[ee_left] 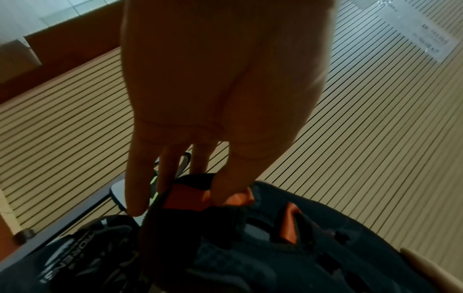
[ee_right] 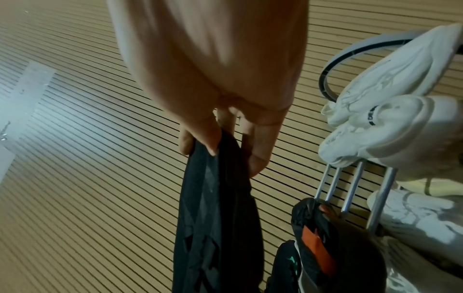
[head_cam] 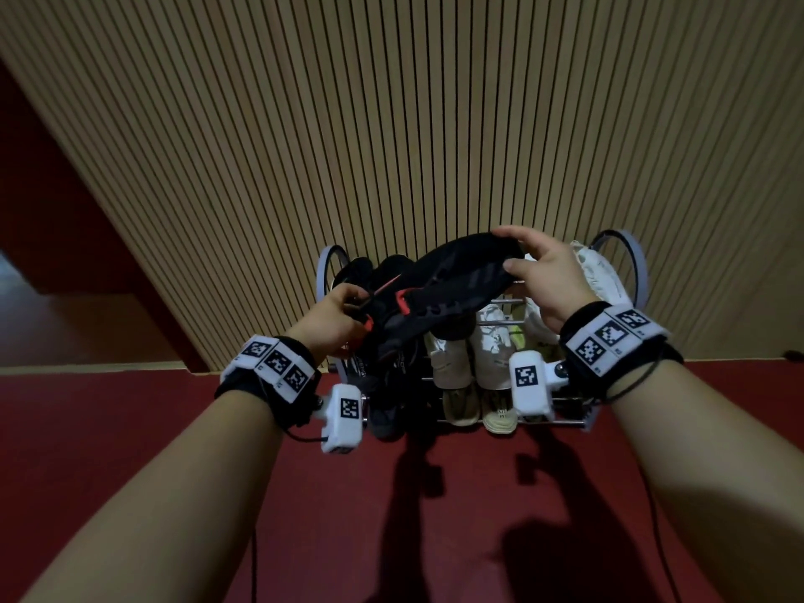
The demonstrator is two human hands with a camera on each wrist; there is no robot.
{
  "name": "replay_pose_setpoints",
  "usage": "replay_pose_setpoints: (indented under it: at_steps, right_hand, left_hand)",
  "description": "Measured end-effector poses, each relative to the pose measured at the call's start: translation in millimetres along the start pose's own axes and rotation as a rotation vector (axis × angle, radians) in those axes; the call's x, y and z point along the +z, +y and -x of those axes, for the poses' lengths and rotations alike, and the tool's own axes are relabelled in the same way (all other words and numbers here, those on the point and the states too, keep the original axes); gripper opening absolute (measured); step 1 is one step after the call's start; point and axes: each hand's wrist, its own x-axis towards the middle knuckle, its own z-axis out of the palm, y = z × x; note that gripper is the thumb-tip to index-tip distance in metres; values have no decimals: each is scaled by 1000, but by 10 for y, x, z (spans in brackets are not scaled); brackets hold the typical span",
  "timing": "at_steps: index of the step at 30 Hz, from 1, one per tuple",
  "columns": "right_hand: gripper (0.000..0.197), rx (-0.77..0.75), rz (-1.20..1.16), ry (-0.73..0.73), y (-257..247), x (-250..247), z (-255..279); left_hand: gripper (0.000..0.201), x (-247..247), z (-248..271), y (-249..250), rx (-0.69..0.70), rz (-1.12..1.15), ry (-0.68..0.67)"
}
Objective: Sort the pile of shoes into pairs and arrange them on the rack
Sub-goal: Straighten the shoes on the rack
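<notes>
A black shoe with red trim (head_cam: 452, 285) hangs in the air over the metal shoe rack (head_cam: 504, 303), held at both ends. My left hand (head_cam: 337, 317) grips its heel end, fingers hooked into the red-lined collar (ee_left: 190, 198). My right hand (head_cam: 537, 272) pinches the toe (ee_right: 218, 158) between thumb and fingers. Other black shoes (head_cam: 378, 272) sit on the rack's left side. White shoes (head_cam: 602, 269) lie on the top right tier, and white and beige pairs (head_cam: 474, 367) fill the lower tiers.
The rack stands against a slatted wooden wall (head_cam: 391, 124) on a red floor (head_cam: 391, 515). Round grey end frames (head_cam: 626, 254) close the rack's sides. A paper notice (ee_left: 423, 31) is stuck to the wall.
</notes>
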Motion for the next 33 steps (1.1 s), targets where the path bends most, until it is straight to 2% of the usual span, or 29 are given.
replay_pose_setpoints:
  at_steps: [6,11,13,18,23,26,30,33]
  right_hand:
    - [50,57,-113,108,155,50,-69]
    - [33,68,-70,268,287,130,-180]
    - [33,59,-70,291,340,194,-238]
    - [35,210,-262,161,461,351,-374]
    - [43,355,124,138,947,494,-266]
    - [44,398,160,59,1231,552,-217]
    - [38,512,-12,24,1344,642,-205]
    - [45,479,-51,38,1412,668,-213]
  left_hand:
    - [46,23,-29,-152,23,-19,-45]
    - [44,-39,-79,-255,28,33,-82]
    - [39,-60,-108,-324,13,89,-64]
    - [35,-93,-153,-433,-77,357,-70]
    - [24,-87,-323,-384,-189,650,0]
    - [20,-49,-401,-387,-235,730,21]
    - [32,46,-434,-403,-270,771,21]
    - [13,82,-411,-375,-290,773,4]
